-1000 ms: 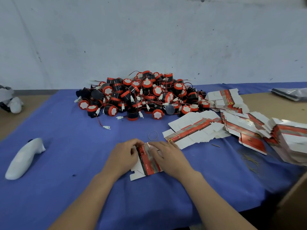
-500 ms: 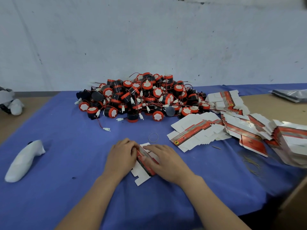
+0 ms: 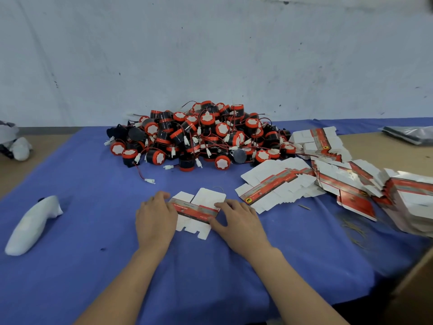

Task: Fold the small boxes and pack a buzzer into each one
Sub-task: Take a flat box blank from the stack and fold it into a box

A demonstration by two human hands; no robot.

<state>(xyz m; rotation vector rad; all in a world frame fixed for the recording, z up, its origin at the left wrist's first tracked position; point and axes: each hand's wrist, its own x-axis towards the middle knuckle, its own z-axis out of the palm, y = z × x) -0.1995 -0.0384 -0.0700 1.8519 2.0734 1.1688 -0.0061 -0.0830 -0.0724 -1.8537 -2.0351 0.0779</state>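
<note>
Head view, looking down on the blue cloth (image 3: pixel 70 266): one box blank (image 3: pixel 196 211) now laid open and flat between the hands, where half a second back sat bunched narrow and skewed under them; left hand (image 3: pixel 155 219) drawn out to the blank's left end, fingers close together and bent down onto the card; right hand (image 3: pixel 236 221) on the right end, fingers slightly spread, pressing flat; hard to say whether either thumb tucks beneath the card. Reads as a blank opened out for creasing; no walls raised yet, so no box formed and nothing packed.

Beyond the blank, well apart, a heaped pile of buzzers (image 3: pixel 199 137) with trailing red leads; one connector (image 3: pixel 150 181) strayed toward the hands; just right of the right hand, a fanned stack of flat blanks (image 3: pixel 276 186); thin loop (image 3: pixel 219 188) at the blank's far edge, likely a rubber band; white lump (image 3: pixel 32 224) far left; nothing seen lying between the hands and the pile.
</note>
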